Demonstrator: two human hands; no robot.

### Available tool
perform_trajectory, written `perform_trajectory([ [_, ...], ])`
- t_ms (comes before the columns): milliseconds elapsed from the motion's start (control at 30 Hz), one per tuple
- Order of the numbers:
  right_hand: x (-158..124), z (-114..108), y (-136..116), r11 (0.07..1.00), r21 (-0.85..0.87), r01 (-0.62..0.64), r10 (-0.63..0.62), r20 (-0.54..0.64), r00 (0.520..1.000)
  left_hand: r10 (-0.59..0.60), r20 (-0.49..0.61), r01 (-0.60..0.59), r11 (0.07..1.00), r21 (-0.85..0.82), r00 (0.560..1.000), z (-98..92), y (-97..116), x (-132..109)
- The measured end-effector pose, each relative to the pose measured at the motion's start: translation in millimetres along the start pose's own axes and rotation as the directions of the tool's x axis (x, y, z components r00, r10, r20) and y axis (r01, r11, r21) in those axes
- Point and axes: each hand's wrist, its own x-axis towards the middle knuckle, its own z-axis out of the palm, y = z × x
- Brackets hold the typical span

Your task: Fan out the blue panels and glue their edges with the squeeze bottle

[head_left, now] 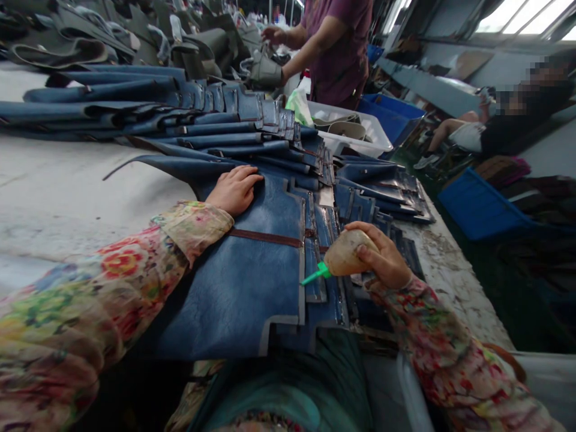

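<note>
My left hand (pixel 234 189) lies flat, fingers together, on the top blue leather piece (pixel 243 282) of a fanned stack on the worktable (pixel 58 198). A brown strip (pixel 265 237) runs across that piece. My right hand (pixel 382 255) is wrapped round a small squeeze glue bottle (pixel 344 255). The bottle's green nozzle (pixel 315 276) touches the grey right edge of the top piece. More overlapped blue pieces (pixel 382 192) spread out to the right, their edges shiny.
Rows of blue pieces (pixel 135 108) and grey-green pieces (pixel 90 36) cover the far table. A person in a maroon top (pixel 337 48) works at the far end. White bin (pixel 360 129) and blue crates (pixel 481 207) stand right. Another person (pixel 495 126) sits beyond.
</note>
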Motion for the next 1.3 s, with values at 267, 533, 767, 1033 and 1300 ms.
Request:
perform_trajectory([
  [267, -14.1, 2.6, -16.0, 0.999, 0.021, 0.039, -0.041, 0.085, 0.996, 0.005, 0.007, -0.005, 1.0, 0.004, 1.0, 0.2, -0.1, 0.2],
  [533, -26.0, 0.7, -20.7, 0.995, 0.025, 0.098, -0.1, 0.111, 0.989, -0.01, 0.006, 0.01, 1.0, -0.017, 1.0, 1.7, -0.4, 0.4],
  [767, -32.4, 5.6, -30.1, 0.988, 0.028, 0.151, -0.154, 0.141, 0.978, -0.012, 0.028, 0.013, 0.999, -0.04, 1.0, 1.3, -0.9, 0.1],
  [1033, -36.4, 3.0, -29.8, 0.987, 0.075, 0.14, -0.148, 0.106, 0.983, -0.007, 0.017, 0.007, 1.0, -0.025, 1.0, -0.6, 1.1, 0.0],
  [1300, -38.0, 7.3, -32.5, 0.974, 0.079, 0.211, -0.22, 0.131, 0.967, 0.006, 0.002, -0.006, 1.0, -0.029, 1.0, 2.4, -1.6, 0.4],
])
